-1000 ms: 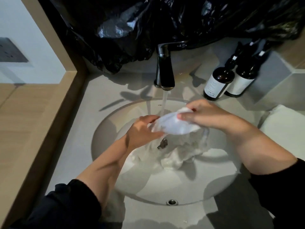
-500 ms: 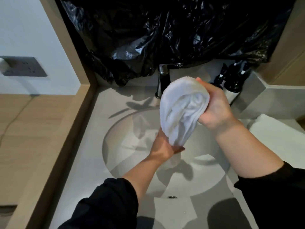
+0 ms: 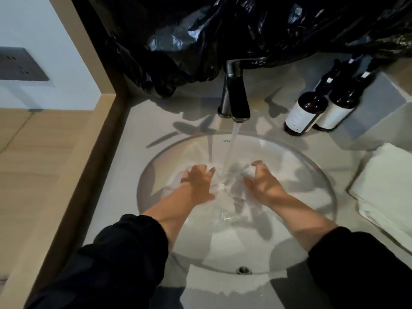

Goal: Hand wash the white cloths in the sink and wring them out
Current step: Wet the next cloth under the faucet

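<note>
Looking down through the head camera, I have both hands in the sink, one on each side of the water stream falling from the faucet. The white cloth lies sunk in the basin between and under the hands, blurred by moving water, so I cannot trace its edges. My left hand is spread with straight fingers, apparently pressing on the fabric. My right hand has bent fingers, and I cannot tell whether they pinch cloth or only hover over it. I judge the cloth limp, soaked and heavier than it looks. It should be slippery against the glazed bowl and not fragile. Gathering a bunched fold in each hand would serve best, then lifting it clear to twist. The spout hangs close above the hands, so a raised bundle could knock it. Two dark bottles stand on the surface just right of the faucet, within reach of a stray elbow or splash. A folded pale towel rests at the right rim, and a black plastic sheet drapes behind.
</note>
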`<state>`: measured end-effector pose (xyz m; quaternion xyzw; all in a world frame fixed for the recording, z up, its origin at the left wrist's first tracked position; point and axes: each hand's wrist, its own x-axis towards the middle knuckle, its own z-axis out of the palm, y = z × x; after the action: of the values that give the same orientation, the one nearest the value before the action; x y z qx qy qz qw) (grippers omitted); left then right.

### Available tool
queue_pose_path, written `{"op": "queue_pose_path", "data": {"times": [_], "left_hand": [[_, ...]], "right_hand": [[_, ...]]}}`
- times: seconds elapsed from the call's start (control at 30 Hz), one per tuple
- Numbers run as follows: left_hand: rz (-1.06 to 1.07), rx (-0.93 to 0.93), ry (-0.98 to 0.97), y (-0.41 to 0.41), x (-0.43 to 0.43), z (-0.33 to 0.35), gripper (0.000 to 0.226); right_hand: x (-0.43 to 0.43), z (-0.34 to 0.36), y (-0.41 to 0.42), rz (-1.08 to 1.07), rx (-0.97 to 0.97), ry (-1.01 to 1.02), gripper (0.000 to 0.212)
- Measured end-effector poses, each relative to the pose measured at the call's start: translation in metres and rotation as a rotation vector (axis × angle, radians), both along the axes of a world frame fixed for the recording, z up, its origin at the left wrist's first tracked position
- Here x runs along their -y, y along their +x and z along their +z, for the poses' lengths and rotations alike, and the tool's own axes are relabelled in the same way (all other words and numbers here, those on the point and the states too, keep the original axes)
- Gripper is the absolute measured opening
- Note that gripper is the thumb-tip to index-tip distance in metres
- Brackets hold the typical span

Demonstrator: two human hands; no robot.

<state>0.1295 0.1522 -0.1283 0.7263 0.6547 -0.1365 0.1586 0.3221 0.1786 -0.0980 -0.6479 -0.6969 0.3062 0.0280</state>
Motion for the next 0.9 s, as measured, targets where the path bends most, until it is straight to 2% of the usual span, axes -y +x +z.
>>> {"op": "queue_pose_path", "data": {"times": [0.07,0.1,0.2,0.3,0.4,0.47,0.57,0.63,0.7,0.77,0.8,0.83,0.87,0.9], "left_hand": [[-0.031,-0.044,-0.093,0.001,0.003,-0.018,0.093],[-0.018,-0.040,-0.113,0.003,0.004,-0.026,0.095],[0.004,-0.038,-0.082,0.008,0.007,-0.042,0.098],[-0.012,-0.019,0.003,0.009,0.005,-0.049,0.089],[0.007,0.067,-0.009,0.008,0.003,-0.048,0.078],[0.060,0.133,-0.051,0.007,-0.001,-0.043,0.068],[0.104,0.162,-0.077,0.007,-0.008,-0.034,0.057],[0.058,0.101,0.011,0.005,-0.011,-0.028,0.054],[-0.060,-0.017,0.163,0.000,-0.012,-0.021,0.059],[-0.101,-0.064,0.201,-0.005,-0.011,-0.019,0.074],[-0.089,-0.064,0.165,-0.007,-0.010,-0.020,0.082],[-0.067,-0.051,0.108,-0.007,-0.008,-0.023,0.088],[-0.044,-0.031,0.053,-0.005,-0.005,-0.028,0.093],[-0.033,-0.015,0.016,-0.003,0.000,-0.034,0.097]], "right_hand": [[0.001,-0.025,-0.009,0.078,0.123,-0.040,0.069],[0.001,-0.035,-0.013,0.175,0.228,-0.062,0.073],[0.006,-0.056,-0.024,0.467,0.631,0.029,0.073],[0.003,-0.075,-0.035,0.527,0.749,0.224,0.065],[-0.008,-0.088,-0.032,0.579,0.699,0.332,0.055],[-0.017,-0.086,-0.029,0.566,0.562,0.345,0.049],[-0.038,-0.078,-0.026,0.399,0.325,0.216,0.042],[-0.053,-0.072,-0.017,0.236,0.271,0.087,0.044],[-0.059,-0.062,-0.003,-0.057,0.081,-0.009,0.052],[-0.050,-0.048,0.006,-0.226,-0.134,0.018,0.049],[-0.040,-0.044,0.003,-0.188,-0.142,0.105,0.047],[-0.027,-0.043,-0.001,-0.062,-0.102,0.246,0.049],[-0.014,-0.045,-0.005,0.114,-0.009,0.375,0.054],[-0.002,-0.050,-0.013,0.299,0.123,0.414,0.059]]}}
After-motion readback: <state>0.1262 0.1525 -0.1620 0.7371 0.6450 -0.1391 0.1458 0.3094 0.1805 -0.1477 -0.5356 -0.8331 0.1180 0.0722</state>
